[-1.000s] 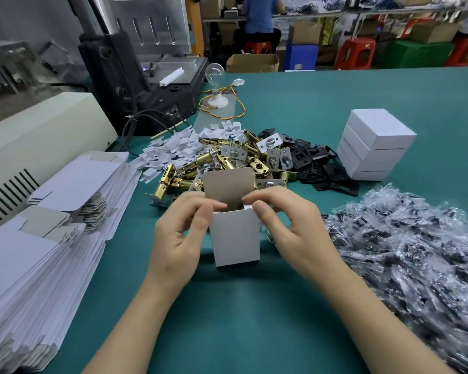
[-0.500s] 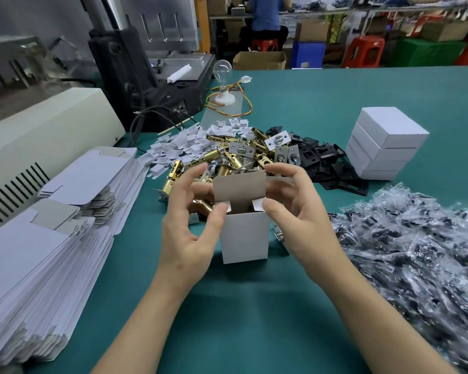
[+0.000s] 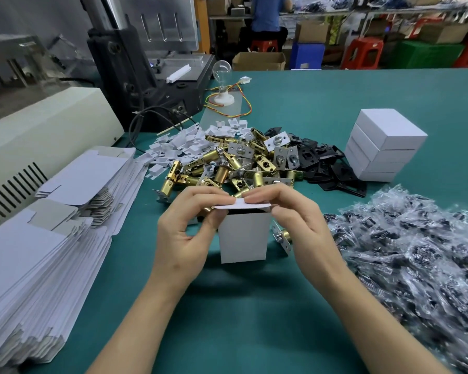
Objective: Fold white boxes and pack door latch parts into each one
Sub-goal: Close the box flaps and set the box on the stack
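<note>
Two hands, left (image 3: 183, 233) and right (image 3: 299, 225), on upright white box (image 3: 243, 238) between them

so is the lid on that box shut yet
Not fully: the lid lies folded over the white box, but a dark gap shows beneath it.

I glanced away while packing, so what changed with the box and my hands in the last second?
The lid flap of the white box, upright a second ago, is folded down over the opening. The left hand and right hand now pinch it from each side. The box still stands upright; the brass latch pile, closed box stack and flat blanks have not moved.
</note>
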Action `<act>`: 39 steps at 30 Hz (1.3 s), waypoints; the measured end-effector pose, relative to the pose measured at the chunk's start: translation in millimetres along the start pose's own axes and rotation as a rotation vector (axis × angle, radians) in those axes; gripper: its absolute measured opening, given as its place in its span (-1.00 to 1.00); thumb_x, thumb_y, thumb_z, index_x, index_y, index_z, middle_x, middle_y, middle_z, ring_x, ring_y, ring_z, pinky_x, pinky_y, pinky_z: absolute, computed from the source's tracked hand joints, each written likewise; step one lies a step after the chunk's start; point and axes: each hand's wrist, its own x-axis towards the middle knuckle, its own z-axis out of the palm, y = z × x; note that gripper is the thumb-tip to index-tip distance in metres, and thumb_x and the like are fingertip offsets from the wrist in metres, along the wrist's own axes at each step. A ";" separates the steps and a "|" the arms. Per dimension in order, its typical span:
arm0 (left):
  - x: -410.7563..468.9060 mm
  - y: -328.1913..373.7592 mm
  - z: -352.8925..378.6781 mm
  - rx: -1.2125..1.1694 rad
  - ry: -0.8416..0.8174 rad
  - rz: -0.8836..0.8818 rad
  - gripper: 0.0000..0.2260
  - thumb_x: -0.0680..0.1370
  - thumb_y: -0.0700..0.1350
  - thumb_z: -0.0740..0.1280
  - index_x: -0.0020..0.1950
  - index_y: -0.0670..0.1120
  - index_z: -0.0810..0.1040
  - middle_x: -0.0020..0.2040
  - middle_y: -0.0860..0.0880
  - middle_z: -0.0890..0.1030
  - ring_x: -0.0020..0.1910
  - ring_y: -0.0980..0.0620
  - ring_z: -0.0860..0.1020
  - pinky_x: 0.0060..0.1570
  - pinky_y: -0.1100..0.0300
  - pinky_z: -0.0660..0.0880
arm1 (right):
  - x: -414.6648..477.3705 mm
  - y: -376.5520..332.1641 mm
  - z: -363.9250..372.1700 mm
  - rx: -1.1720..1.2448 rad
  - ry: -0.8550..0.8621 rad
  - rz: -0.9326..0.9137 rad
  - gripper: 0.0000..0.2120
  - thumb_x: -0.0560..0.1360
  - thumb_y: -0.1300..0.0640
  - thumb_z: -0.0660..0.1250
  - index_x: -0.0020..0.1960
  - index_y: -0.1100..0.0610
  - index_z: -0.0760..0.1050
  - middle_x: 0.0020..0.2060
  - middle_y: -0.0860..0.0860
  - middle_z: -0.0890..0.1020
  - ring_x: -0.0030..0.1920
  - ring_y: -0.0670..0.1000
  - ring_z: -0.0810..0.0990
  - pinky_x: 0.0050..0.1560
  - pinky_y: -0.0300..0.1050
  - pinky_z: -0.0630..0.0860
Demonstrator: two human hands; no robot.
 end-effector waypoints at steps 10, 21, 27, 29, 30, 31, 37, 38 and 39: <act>-3.4 9.4 5.7 -0.040 -0.011 -0.082 -0.77 0.63 0.03 0.38 0.14 -0.09 0.68 0.10 0.05 0.69 0.15 -0.08 0.66 0.05 0.13 0.59 | -2.5 -0.2 0.2 -0.182 -0.037 -0.083 -0.81 0.58 0.02 0.33 0.14 0.02 0.63 0.09 -0.13 0.66 0.19 0.03 0.63 0.12 -0.14 0.59; -3.7 7.8 5.3 -0.099 -0.026 -0.156 -0.84 0.65 -0.01 0.34 0.14 0.10 0.70 0.06 0.00 0.71 0.07 -0.10 0.66 -0.03 0.21 0.54 | -2.0 4.5 3.9 -0.268 0.045 -0.156 -0.84 0.64 0.16 0.33 0.15 0.00 0.64 0.05 -0.14 0.66 0.11 0.01 0.65 0.02 -0.10 0.62; -3.8 7.6 3.6 -0.096 -0.046 -0.116 -0.83 0.65 -0.05 0.33 0.15 0.05 0.71 0.08 0.02 0.72 0.13 -0.11 0.66 0.04 0.17 0.56 | -2.5 1.2 1.3 -0.212 0.010 -0.112 -0.81 0.62 0.19 0.34 0.14 -0.01 0.67 0.06 -0.13 0.70 0.14 0.02 0.66 0.07 -0.16 0.61; -2.6 8.7 2.5 -0.056 -0.053 -0.060 -0.84 0.64 -0.09 0.35 0.15 0.00 0.70 0.10 0.06 0.73 0.17 -0.06 0.67 0.10 0.22 0.55 | -2.7 1.5 -1.3 -0.200 -0.001 -0.112 -0.81 0.61 0.23 0.36 0.14 0.04 0.69 0.09 -0.12 0.71 0.18 0.00 0.66 0.10 -0.12 0.62; -2.0 9.0 1.6 -0.038 -0.055 -0.029 -0.85 0.64 -0.10 0.36 0.15 -0.01 0.70 0.11 0.07 0.73 0.18 -0.04 0.67 0.13 0.23 0.55 | -2.5 1.6 -3.2 -0.211 -0.001 -0.123 -0.81 0.60 0.24 0.39 0.14 0.06 0.70 0.11 -0.11 0.71 0.21 -0.02 0.66 0.12 -0.10 0.62; -1.6 9.0 0.7 -0.022 -0.055 0.000 -0.85 0.63 -0.12 0.38 0.15 -0.03 0.70 0.12 0.06 0.73 0.20 -0.03 0.67 0.16 0.22 0.54 | -2.2 1.5 -5.6 -0.235 -0.002 -0.144 -0.82 0.59 0.24 0.41 0.14 0.07 0.71 0.13 -0.11 0.71 0.23 -0.04 0.65 0.13 -0.09 0.62; -2.2 6.7 -1.0 -0.064 -0.021 0.000 -0.88 0.58 -0.13 0.46 0.09 0.00 0.74 0.12 0.04 0.73 0.19 -0.06 0.69 0.19 0.12 0.58 | -2.5 2.4 -11.6 -0.296 -0.014 -0.238 -0.79 0.57 0.24 0.43 0.17 0.12 0.71 0.18 -0.06 0.70 0.25 -0.09 0.64 0.21 -0.16 0.58; -2.1 6.2 -1.0 -0.087 -0.022 -0.024 -0.89 0.58 -0.12 0.45 0.07 0.02 0.75 0.12 0.05 0.74 0.19 -0.07 0.69 0.19 0.11 0.59 | -3.1 2.5 -11.4 -0.294 -0.021 -0.236 -0.79 0.58 0.25 0.41 0.18 0.12 0.70 0.19 -0.07 0.70 0.26 -0.10 0.64 0.21 -0.20 0.56; -2.1 6.1 -1.4 -0.110 -0.028 -0.049 -0.88 0.58 -0.11 0.45 0.07 0.02 0.75 0.12 0.05 0.74 0.20 -0.08 0.68 0.18 0.13 0.59 | -3.4 2.5 -10.7 -0.288 -0.025 -0.228 -0.78 0.59 0.25 0.39 0.19 0.11 0.70 0.19 -0.08 0.70 0.27 -0.10 0.63 0.21 -0.22 0.55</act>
